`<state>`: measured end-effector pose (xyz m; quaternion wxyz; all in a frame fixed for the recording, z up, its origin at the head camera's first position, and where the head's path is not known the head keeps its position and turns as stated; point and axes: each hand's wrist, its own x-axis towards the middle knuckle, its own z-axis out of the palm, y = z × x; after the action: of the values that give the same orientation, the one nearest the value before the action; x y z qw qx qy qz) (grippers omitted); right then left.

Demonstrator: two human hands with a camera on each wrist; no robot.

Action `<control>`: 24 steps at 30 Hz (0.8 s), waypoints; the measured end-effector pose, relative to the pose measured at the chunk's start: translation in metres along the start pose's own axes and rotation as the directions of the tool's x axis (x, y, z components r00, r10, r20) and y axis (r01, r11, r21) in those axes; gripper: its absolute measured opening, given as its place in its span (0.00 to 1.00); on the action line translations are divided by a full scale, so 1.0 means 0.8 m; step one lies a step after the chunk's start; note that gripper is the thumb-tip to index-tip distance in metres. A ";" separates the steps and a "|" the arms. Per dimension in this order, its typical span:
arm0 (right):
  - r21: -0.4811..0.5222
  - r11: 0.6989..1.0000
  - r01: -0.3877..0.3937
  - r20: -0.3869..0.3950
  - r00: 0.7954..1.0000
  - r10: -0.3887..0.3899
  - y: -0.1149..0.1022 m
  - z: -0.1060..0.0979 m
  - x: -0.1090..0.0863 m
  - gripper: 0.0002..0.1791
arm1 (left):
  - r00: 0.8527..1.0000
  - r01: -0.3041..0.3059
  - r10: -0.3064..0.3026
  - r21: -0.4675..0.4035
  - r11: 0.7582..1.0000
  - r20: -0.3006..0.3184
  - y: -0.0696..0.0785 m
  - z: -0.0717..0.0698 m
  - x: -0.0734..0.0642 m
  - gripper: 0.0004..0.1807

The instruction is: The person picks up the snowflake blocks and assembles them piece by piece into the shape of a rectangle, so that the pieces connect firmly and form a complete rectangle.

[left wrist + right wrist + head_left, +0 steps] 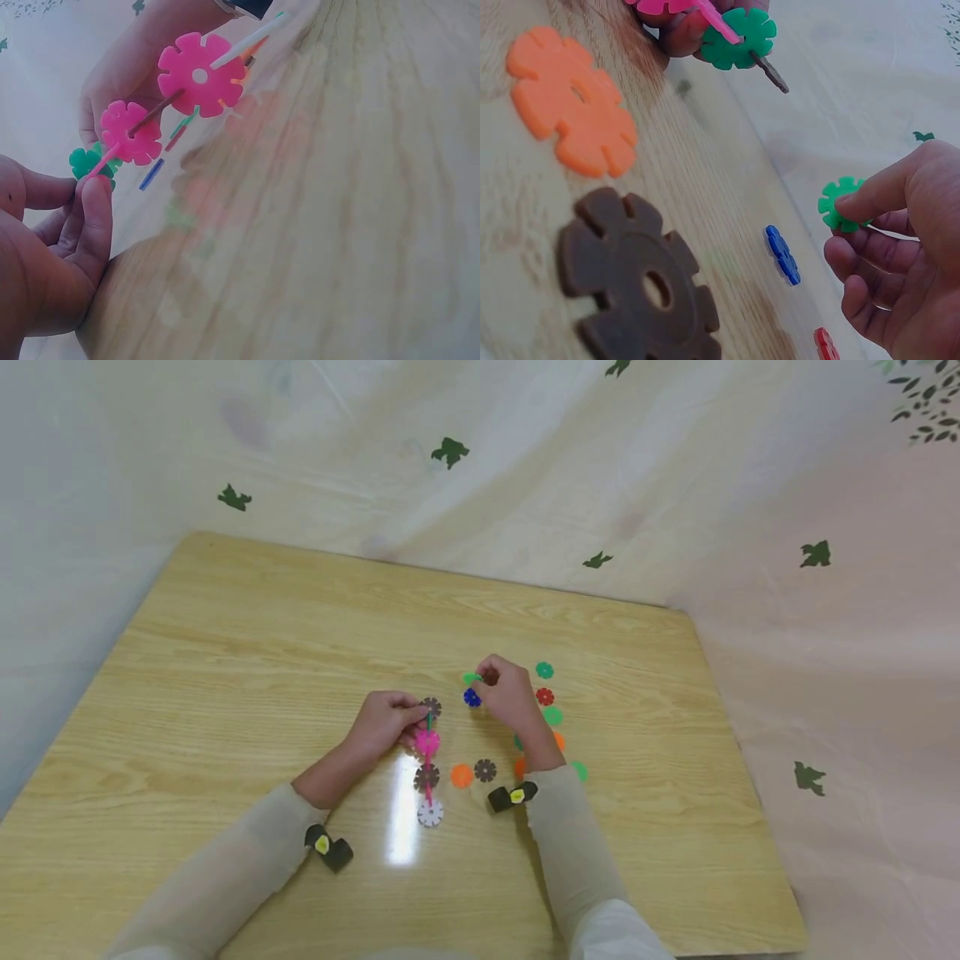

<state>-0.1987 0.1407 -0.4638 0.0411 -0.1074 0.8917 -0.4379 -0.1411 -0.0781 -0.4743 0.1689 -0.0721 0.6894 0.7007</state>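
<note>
My left hand holds a chain of interlocked notched plastic discs near its far end, by a dark green disc and a brown disc. From there the chain runs toward me through a pink disc and another brown disc to a white disc, with other discs seen edge-on between them. Between thumb and fingers, my right hand pinches a light green disc, raised off the table. Close by that hand, a blue disc lies on the table.
An orange disc and a loose brown disc lie right of the chain. Several more discs, among them a red disc and a green disc, are scattered beside my right forearm. A patterned curtain hangs behind the wooden table.
</note>
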 end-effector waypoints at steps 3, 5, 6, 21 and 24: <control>0.001 1.000 0.002 -0.005 1.000 -0.002 0.000 0.002 0.001 0.04 | 1.000 -0.003 0.003 -0.001 1.000 0.003 0.000 -0.001 0.001 0.09; -0.002 1.000 -0.001 -0.008 1.000 0.001 0.001 0.002 0.002 0.04 | 1.000 -0.002 0.002 -0.005 1.000 0.005 0.000 -0.002 0.002 0.09; -0.004 1.000 -0.003 -0.009 1.000 0.003 0.001 0.003 0.002 0.04 | 1.000 -0.003 0.003 -0.007 1.000 0.008 0.000 -0.002 0.002 0.09; -0.004 1.000 0.001 -0.022 1.000 -0.001 -0.002 0.004 0.001 0.04 | 1.000 0.000 0.001 -0.029 1.000 0.012 -0.001 -0.006 0.005 0.09; 0.000 1.000 0.003 -0.022 1.000 -0.003 -0.002 0.005 0.001 0.04 | 1.000 0.001 -0.001 -0.026 1.000 0.013 -0.001 -0.006 0.004 0.09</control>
<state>-0.1986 0.1368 -0.4648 0.0306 -0.1040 0.8920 -0.4389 -0.1448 -0.0826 -0.4761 0.1728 -0.0702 0.6793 0.7098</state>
